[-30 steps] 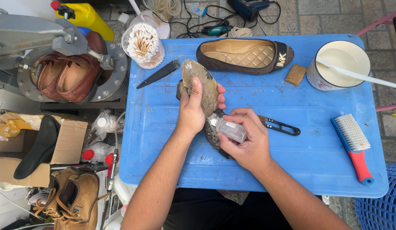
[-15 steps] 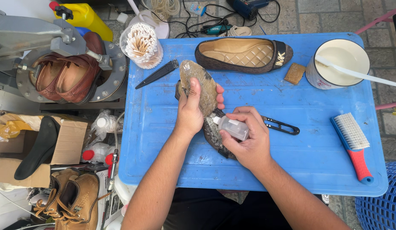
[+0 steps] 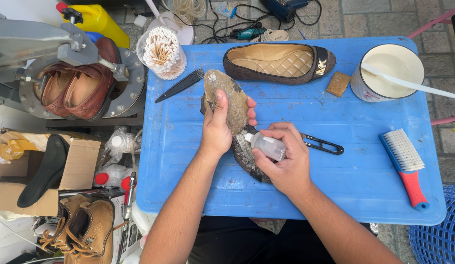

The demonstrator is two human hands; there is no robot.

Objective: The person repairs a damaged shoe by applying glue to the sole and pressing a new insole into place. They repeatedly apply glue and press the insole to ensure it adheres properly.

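My left hand (image 3: 218, 128) grips a worn, grey-brown sole (image 3: 228, 93) that is peeled up from a flat shoe (image 3: 246, 155) lying on the blue table (image 3: 364, 166). My right hand (image 3: 286, 164) holds a small clear squeeze bottle (image 3: 267, 146), its white tip pointing left into the gap between the sole and the shoe. A matching brown flat shoe (image 3: 278, 62) with a quilted tan insole lies at the far side of the table.
On the table: a black blade (image 3: 180, 84), black snips (image 3: 324, 144), a tan block (image 3: 338, 83), a white pot with a stick (image 3: 389, 72), and a red-handled brush (image 3: 404, 166). A cup of cotton swabs (image 3: 161, 53), a shoe press holding brown shoes (image 3: 76, 85), boots and a box stand at left.
My right hand has shifted the bottle slightly, bringing its tip closer under the lifted sole. My left hand keeps the sole held up.
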